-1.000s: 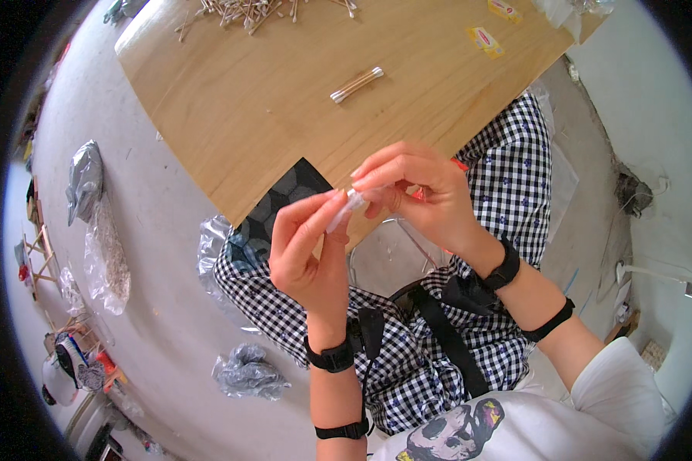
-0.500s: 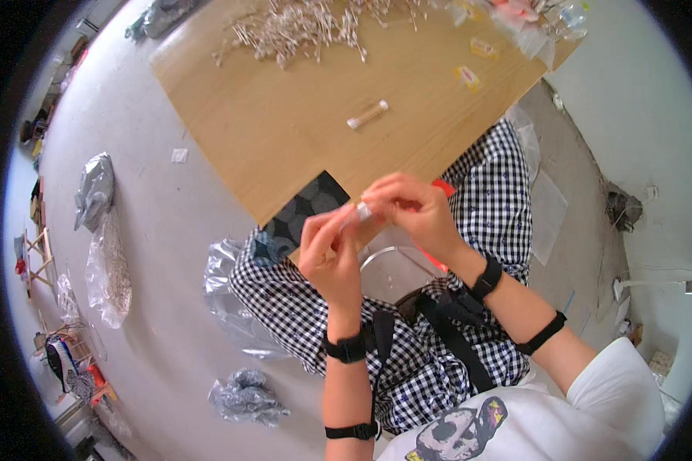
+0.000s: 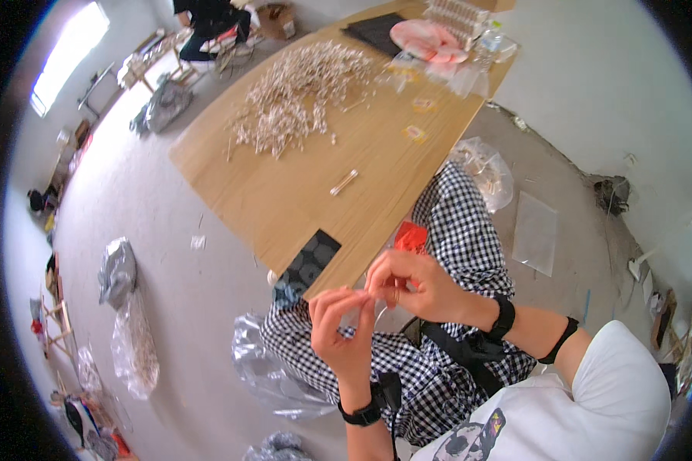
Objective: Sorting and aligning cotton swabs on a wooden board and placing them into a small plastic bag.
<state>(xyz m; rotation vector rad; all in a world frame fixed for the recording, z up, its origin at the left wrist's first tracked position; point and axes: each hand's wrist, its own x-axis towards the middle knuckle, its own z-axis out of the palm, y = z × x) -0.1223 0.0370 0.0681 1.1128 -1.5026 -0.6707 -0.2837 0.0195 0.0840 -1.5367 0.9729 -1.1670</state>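
Hands sit lower in view than before: left hand (image 3: 340, 326) and right hand (image 3: 414, 286) pinched nearly closed together, contents too hidden to tell, swab bundle (image 3: 344, 183) ahead on table (image 3: 273, 201), slanting lower-left to upper-right, right nearer.

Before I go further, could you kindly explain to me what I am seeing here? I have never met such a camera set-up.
There is no machine: these are a person's bare left hand and right hand. The view is from the left of two fisheye cameras worn on the head, looking down, so straight edges look bent. On the wooden table lie a large heap of cotton swabs, a small bundle of swabs nearer the person, a dark patterned sheet at the near edge, and yellow-and-white packets. The hands meet fingertip to fingertip; whether they pinch something small, I cannot tell.
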